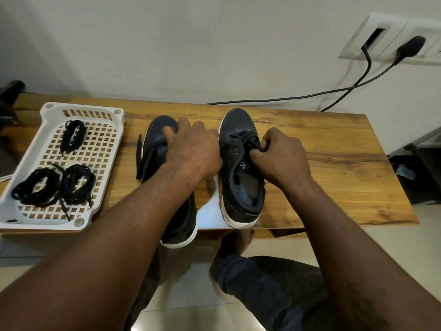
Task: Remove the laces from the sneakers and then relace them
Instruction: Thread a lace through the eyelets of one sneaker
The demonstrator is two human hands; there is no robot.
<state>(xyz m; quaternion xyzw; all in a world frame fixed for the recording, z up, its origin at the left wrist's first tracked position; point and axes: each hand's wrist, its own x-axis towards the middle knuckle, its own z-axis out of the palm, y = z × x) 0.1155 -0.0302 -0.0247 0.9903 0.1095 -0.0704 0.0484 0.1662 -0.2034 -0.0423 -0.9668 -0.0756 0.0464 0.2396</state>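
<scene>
On the wooden table (334, 163) in front of me, two dark sneakers stand side by side, toes toward the wall. My left hand (193, 151) grips the left sneaker (182, 223) across its upper, thumb tucked into the opening. A loose lace (138, 158) trails along that shoe's outer side. My right hand (281, 156) pinches the threaded lace (245, 137) of the right sneaker (238, 123). Further left, a white perforated tray (47, 111) holds three coiled black laces (72, 136).

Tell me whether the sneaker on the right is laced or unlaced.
Laced: a black lace crosses the eyelets of the right sneaker; the right hand pinches it.
</scene>
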